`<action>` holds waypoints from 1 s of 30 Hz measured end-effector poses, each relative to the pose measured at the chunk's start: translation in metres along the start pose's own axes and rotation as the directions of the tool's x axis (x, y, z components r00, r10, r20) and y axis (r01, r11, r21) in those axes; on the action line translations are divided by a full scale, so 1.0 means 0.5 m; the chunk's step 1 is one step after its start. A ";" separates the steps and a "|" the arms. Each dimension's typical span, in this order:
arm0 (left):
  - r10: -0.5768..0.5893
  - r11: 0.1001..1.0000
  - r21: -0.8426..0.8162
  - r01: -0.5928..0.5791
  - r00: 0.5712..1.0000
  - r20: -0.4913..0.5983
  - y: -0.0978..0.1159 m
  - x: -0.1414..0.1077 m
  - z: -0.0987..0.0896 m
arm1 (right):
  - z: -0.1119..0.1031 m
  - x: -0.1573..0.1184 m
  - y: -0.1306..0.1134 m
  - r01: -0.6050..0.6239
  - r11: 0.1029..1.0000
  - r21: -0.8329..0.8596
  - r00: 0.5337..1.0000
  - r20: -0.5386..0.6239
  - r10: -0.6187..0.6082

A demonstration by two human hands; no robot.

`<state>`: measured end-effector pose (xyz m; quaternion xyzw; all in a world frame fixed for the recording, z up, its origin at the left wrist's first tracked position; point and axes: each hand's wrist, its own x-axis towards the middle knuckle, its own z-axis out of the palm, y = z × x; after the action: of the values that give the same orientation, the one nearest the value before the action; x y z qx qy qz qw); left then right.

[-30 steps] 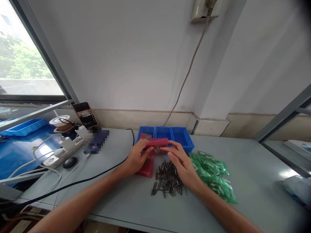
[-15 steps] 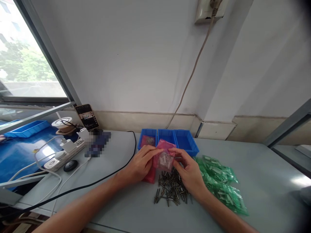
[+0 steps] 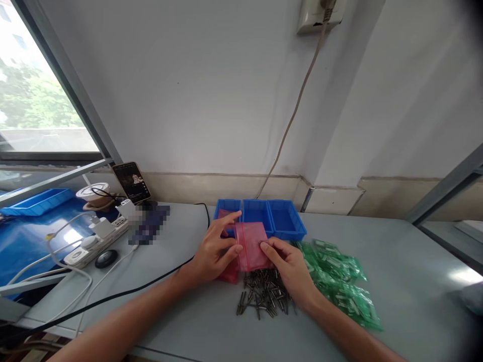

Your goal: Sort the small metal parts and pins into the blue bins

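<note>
My right hand [image 3: 289, 266] pinches a small pink zip bag [image 3: 254, 246] by its right side, thumb in front. The bag looks flat, and no contents show through it. At the bag's left edge is my left hand [image 3: 217, 249], fingers spread, index pointing right and thumb tip at the bag; whether it touches cannot be told. Under my left hand lies more pink bag material [image 3: 229, 274], partly covered. Just below the held bag, a loose pile of small metal rivet-like pins [image 3: 266, 294] lies on the grey table.
Behind my hands stand three joined blue bins [image 3: 287, 221], pink bagging in the left one. Green bags of small parts [image 3: 347, 281] lie to the right. On the left are a power strip [image 3: 94, 244], a black mouse [image 3: 106, 259], a phone [image 3: 132, 182], a cup [image 3: 94, 195] and a black cable [image 3: 151, 284].
The bag between my hands showed clear parts inside; now a flat pink face shows. My left hand has gone from gripping the bag to spread fingers. The view has shifted slightly.
</note>
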<state>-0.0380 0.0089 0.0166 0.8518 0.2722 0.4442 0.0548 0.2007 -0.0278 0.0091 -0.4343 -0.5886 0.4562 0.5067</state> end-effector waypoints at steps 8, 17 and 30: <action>0.256 0.962 0.083 -0.261 0.965 0.059 -0.006 -0.002 -0.011 | 0.001 0.000 0.000 -0.063 0.982 0.176 0.998 -0.007 0.065; -0.316 0.945 0.018 0.326 0.927 -0.203 -0.074 0.000 0.001 | 0.002 -0.001 -0.016 -0.043 0.996 0.079 0.999 -0.022 0.045; -0.319 0.920 0.225 0.320 0.947 -0.039 -0.121 -0.013 0.013 | 0.011 -0.022 -0.002 0.267 0.870 -0.415 0.954 0.240 -0.178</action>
<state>-0.0611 0.0578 -0.0126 0.7962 0.4567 0.3958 0.0280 0.1962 -0.0390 0.0077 -0.4206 -0.7697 0.2886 0.3840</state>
